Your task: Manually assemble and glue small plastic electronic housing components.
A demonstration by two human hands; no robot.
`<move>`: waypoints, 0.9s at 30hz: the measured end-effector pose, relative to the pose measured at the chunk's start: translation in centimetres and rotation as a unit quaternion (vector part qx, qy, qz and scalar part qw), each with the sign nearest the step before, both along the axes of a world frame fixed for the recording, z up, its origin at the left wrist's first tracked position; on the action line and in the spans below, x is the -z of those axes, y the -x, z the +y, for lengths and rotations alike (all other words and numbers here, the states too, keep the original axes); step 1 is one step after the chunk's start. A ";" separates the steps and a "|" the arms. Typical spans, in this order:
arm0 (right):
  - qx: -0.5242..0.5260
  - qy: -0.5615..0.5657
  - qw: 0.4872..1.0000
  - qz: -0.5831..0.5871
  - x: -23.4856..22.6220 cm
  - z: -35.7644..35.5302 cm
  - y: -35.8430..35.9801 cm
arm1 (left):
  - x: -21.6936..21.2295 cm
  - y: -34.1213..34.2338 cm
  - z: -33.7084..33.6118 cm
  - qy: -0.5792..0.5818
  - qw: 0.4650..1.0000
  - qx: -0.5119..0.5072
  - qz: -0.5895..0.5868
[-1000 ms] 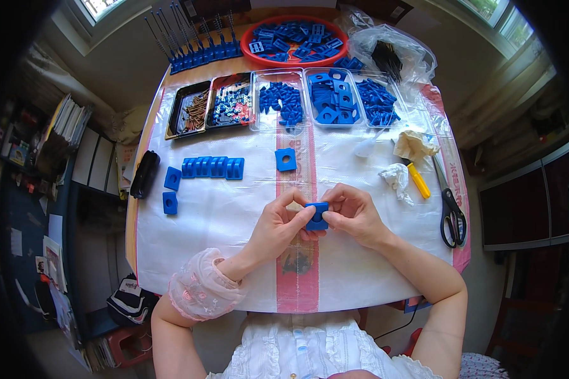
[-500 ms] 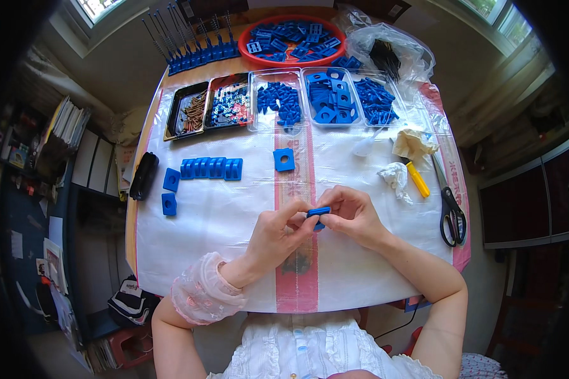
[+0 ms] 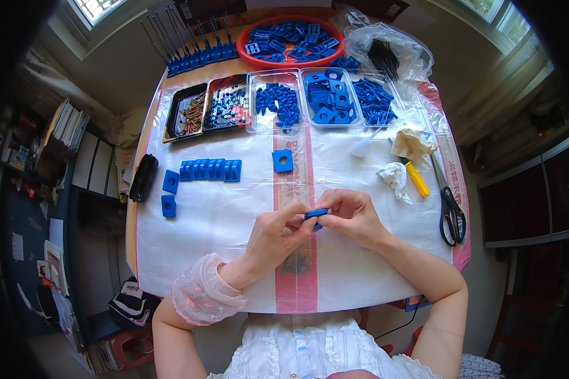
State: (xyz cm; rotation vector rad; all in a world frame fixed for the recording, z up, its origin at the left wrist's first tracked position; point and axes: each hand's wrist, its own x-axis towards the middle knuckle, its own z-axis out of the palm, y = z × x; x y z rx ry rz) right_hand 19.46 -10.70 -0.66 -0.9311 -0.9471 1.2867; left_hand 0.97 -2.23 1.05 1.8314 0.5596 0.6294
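Note:
Between the fingertips of both hands is a small blue plastic part (image 3: 317, 214), held edge-on over the pink stripe of the table cover. My left hand (image 3: 279, 232) pinches its left end. My right hand (image 3: 349, 218) grips the other end, and the fingers hide much of the part. Farther off on the stripe lies a blue square plate with a round hole (image 3: 282, 160). To the left stands a row of several blue plastic pieces (image 3: 210, 170), with two more blue plates (image 3: 170, 181) beside it.
Along the back stand trays of screws (image 3: 193, 115), nuts (image 3: 227, 104) and blue parts (image 3: 330, 98), before a red basin (image 3: 246, 58). Scissors (image 3: 451, 218), a yellow-handled tool (image 3: 417, 180) and crumpled tissue (image 3: 395, 178) lie at right. A black case (image 3: 145, 177) sits at the left edge.
Both hands keep nearly the same pose around the blue plastic part, which has tilted very slightly. The other things have stayed put.

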 end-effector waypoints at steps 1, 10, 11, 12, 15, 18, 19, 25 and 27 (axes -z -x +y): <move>0.001 0.002 1.000 0.001 0.1 0.0 0.0 | 0.0 0.0 0.0 0.024 1.000 0.000 0.008; -0.001 0.017 1.000 -0.017 0.4 -0.1 -0.2 | 0.3 -0.2 0.0 0.145 0.989 0.029 -0.019; 0.001 0.021 1.000 -0.019 0.5 -0.1 -0.2 | 0.3 -0.3 0.0 0.164 0.985 0.034 -0.036; 0.006 0.024 1.000 -0.019 0.4 -0.1 -0.2 | 0.2 -0.3 0.1 0.200 0.978 0.041 -0.042; 0.024 0.038 0.999 -0.009 -0.1 0.1 -0.2 | 0.1 -0.2 0.1 0.273 0.958 0.067 -0.064; 0.040 0.050 0.998 0.010 -0.2 0.3 -0.4 | 0.2 -0.2 0.1 0.281 0.952 0.093 -0.082; 0.040 0.048 0.998 0.013 -0.1 0.4 -0.4 | 0.1 -0.2 0.3 0.282 0.951 0.100 -0.078; 0.030 0.043 0.998 0.018 -0.2 0.2 -0.5 | 0.2 -0.1 0.5 0.276 0.954 0.105 -0.059; 0.033 0.042 0.999 0.007 -0.2 0.3 -0.4 | 0.2 -0.1 0.6 0.283 0.952 0.102 -0.058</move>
